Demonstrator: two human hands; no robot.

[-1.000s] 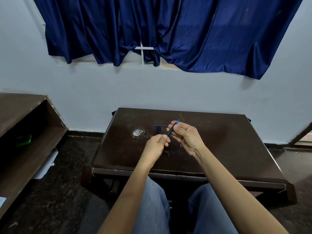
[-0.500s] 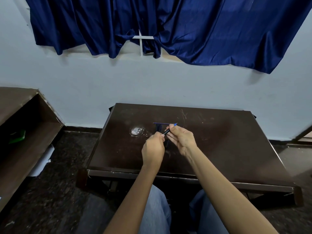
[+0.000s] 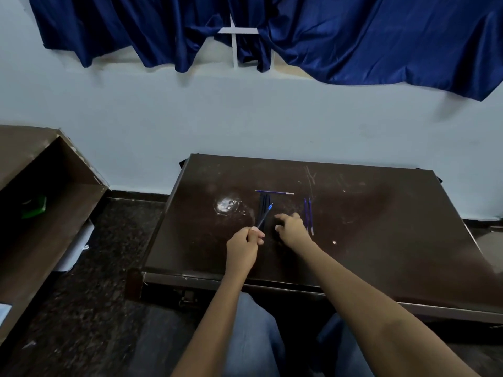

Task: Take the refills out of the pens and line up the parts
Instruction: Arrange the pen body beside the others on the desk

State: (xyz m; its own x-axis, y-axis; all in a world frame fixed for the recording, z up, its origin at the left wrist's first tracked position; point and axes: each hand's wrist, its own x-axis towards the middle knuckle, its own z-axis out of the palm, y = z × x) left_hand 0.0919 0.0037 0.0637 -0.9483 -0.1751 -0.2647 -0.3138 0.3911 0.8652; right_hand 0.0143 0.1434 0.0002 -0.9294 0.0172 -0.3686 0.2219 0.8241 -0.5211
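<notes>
My left hand [image 3: 245, 242] pinches the near end of a dark pen with a blue tip [image 3: 265, 216], which slants up and to the right above the dark table [image 3: 367, 227]. My right hand [image 3: 291, 228] rests on the table just right of it, fingers curled; I cannot see anything in it. Behind the pen lie dark pen barrels [image 3: 263, 204] side by side. One blue refill [image 3: 275, 192] lies crosswise at their far end. Two more blue refills [image 3: 309, 214] lie parallel, to the right of my right hand.
A whitish shiny smear [image 3: 227, 205] marks the table left of the barrels. A brown shelf unit [image 3: 40, 202] stands at the left, with a green object [image 3: 34, 206] inside. Blue curtains hang on the wall behind. My knees are under the table's near edge.
My right hand has let go of the pen and dropped to the table. The pen stays in my left hand only. The camera has tilted down, so two refills now show at the right.
</notes>
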